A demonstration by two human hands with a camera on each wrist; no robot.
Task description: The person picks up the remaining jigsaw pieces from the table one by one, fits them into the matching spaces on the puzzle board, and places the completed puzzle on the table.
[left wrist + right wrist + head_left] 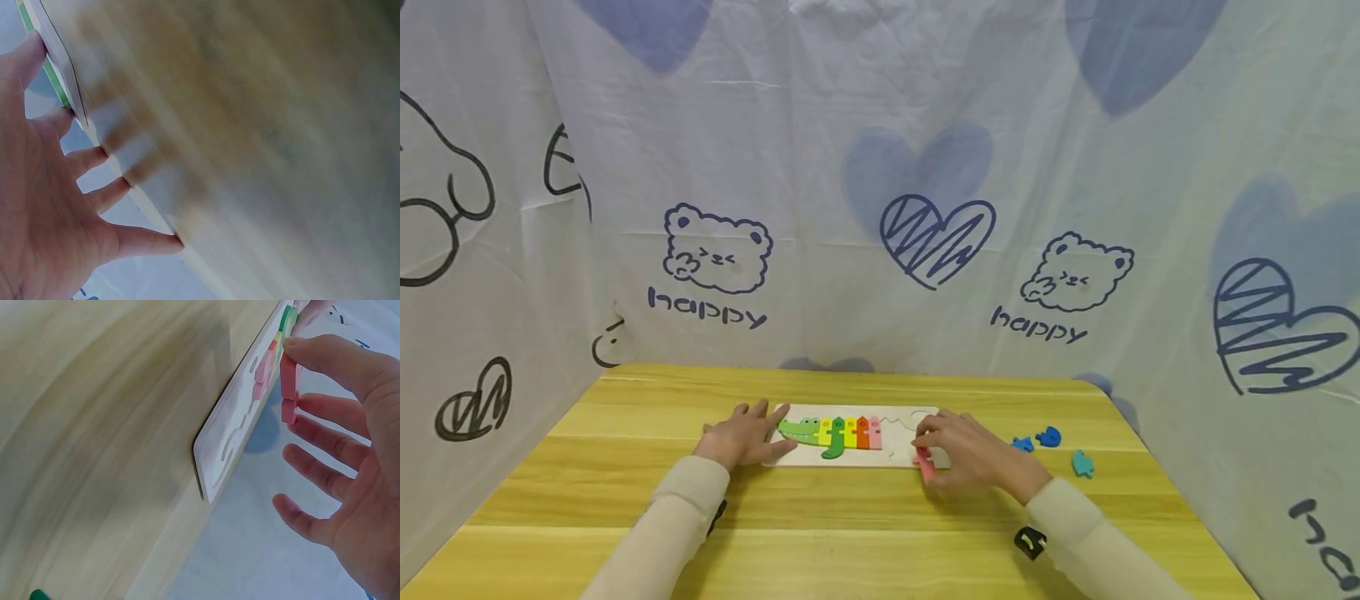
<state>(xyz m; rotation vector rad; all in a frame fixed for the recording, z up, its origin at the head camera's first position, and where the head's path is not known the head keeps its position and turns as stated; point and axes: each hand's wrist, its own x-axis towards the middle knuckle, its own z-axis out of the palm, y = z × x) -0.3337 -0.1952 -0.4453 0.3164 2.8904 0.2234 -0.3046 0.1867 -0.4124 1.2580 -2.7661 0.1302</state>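
A white puzzle board (850,460) lies on the wooden table, carrying a crocodile made of pieces: a green head (800,430), yellow, green, orange and light pink body strips, and a green leg (832,451). Its right part shows bare outlines. My left hand (741,439) spreads over the board's left end, thumb and a finger touching it, the other fingertips on the table. My right hand (966,450) pinches a pink puzzle piece (289,387) between thumb and fingers, held over the board's right part; the last fingers stretch out free.
To the right of the board lie two blue puzzle pieces (1048,437) and a teal piece (1082,463). A white printed curtain (820,275) stands behind the table (820,542) and along both sides.
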